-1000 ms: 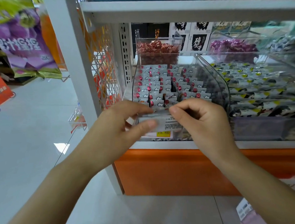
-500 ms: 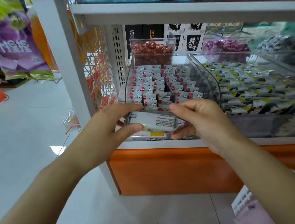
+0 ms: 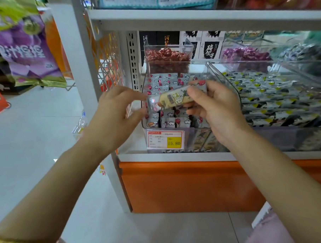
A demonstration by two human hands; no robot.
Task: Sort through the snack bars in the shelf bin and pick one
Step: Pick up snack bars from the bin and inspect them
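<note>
A clear shelf bin [image 3: 193, 136] holds several small grey-wrapped snack bars [image 3: 164, 81] with red dots. In front of the bin, at its mouth, I hold one snack bar [image 3: 173, 99] level, its yellow printed face towards me. My right hand [image 3: 218, 109] grips the bar's right end between thumb and fingers. My left hand [image 3: 115, 112] is at the bar's left end, index finger and thumb pinching the clear wrapper seal. The bars at the front of the bin are partly hidden behind the held bar and my fingers.
A yellow price tag [image 3: 165, 140] reading 15.80 sits on the bin's front. A wider bin of black-and-yellow packets [image 3: 276, 98] stands to the right, tubs of red sweets [image 3: 167, 56] and purple sweets [image 3: 245, 54] behind. A white shelf post [image 3: 80, 69] rises at left.
The bar has been lifted and turned over, from its grey label side to its yellow face. Both hands rose with it, uncovering the price tag.
</note>
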